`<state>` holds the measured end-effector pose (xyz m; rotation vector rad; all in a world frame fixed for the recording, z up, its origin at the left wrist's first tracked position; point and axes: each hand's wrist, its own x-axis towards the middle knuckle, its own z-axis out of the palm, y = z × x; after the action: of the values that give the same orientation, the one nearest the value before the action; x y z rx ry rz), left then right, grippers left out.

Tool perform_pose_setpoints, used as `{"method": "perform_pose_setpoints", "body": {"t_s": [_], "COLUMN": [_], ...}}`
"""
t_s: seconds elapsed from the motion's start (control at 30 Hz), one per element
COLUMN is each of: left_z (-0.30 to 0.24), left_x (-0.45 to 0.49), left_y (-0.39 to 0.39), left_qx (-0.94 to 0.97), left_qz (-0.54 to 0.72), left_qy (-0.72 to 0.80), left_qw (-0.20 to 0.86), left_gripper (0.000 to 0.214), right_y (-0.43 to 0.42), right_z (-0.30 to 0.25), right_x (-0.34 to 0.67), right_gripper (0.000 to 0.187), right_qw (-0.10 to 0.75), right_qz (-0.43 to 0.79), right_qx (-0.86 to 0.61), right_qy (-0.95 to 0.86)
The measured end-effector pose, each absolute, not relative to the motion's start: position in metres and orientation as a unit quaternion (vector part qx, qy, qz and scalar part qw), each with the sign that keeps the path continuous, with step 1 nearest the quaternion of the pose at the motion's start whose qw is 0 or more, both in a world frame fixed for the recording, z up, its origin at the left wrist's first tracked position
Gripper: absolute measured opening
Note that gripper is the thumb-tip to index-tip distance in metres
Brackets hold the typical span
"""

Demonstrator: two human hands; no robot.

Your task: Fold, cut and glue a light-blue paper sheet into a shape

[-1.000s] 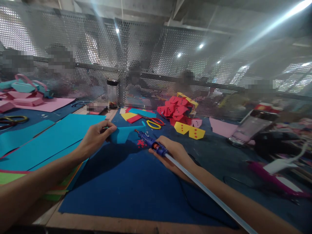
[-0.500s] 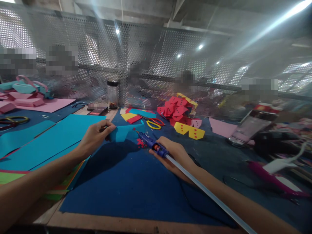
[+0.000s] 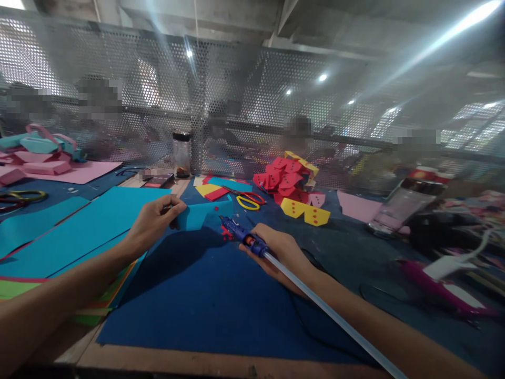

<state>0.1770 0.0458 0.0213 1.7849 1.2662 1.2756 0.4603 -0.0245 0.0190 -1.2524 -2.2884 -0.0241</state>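
Between the thumb and fingers of my left hand [image 3: 163,213] is a blue paper cutout [image 3: 195,216], held up off the table with a small red dot near its right end. My right hand [image 3: 276,247] is wrapped round a blue hot glue gun [image 3: 244,237], and a long clear glue stick [image 3: 315,297] sticks out of its back. The gun's nozzle points at the cutout, just below and right of the red dot; whether it touches I cannot tell. Small red paper pieces [image 3: 226,235] lie on the table under the nozzle, partly hidden by it.
Blue paper sheets [image 3: 98,221] lie at left. Scissors with red and yellow handles [image 3: 249,201] rest beyond the gun, near red paper cutouts [image 3: 286,176] and a yellow cutout [image 3: 305,212]. A jar [image 3: 182,155] stands at the back. A magenta-and-white tool [image 3: 445,287] lies at right.
My right hand has drawn the glue gun slightly down and left, so its nozzle sits a little lower beside the red dot. My left hand keeps the blue cutout almost still.
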Motion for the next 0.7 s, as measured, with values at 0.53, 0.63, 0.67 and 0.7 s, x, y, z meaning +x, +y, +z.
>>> {"method": "perform_pose_setpoints", "body": {"t_s": [0.53,0.63,0.67,0.7], "left_z": [0.0192,0.0185,0.0188,0.0194], "left_x": [0.1765,0.1755,0.1755,0.1757], "left_y": [0.0463,0.0466,0.0464,0.0460], "left_qx": [0.674,0.673,0.674,0.676], "left_qz": [0.481,0.480,0.480,0.479], "left_qy": [0.472,0.474,0.473,0.472], "left_qw": [0.303,0.303,0.302,0.300], "left_gripper": [0.025,0.025,0.025,0.025], "right_y": [-0.0223,-0.0196,-0.0189,-0.0184], "right_z": [0.0178,0.0145,0.0137,0.0130], "right_x": [0.4619,0.4639,0.4645,0.4649], "right_gripper": [0.022,0.022,0.023,0.023], "right_qw": [0.241,0.243,0.242,0.241], "right_qz": [-0.019,-0.021,-0.019,-0.019], "right_qx": [-0.485,-0.481,-0.481,-0.483], "right_qy": [-0.840,-0.842,-0.842,-0.841]}}
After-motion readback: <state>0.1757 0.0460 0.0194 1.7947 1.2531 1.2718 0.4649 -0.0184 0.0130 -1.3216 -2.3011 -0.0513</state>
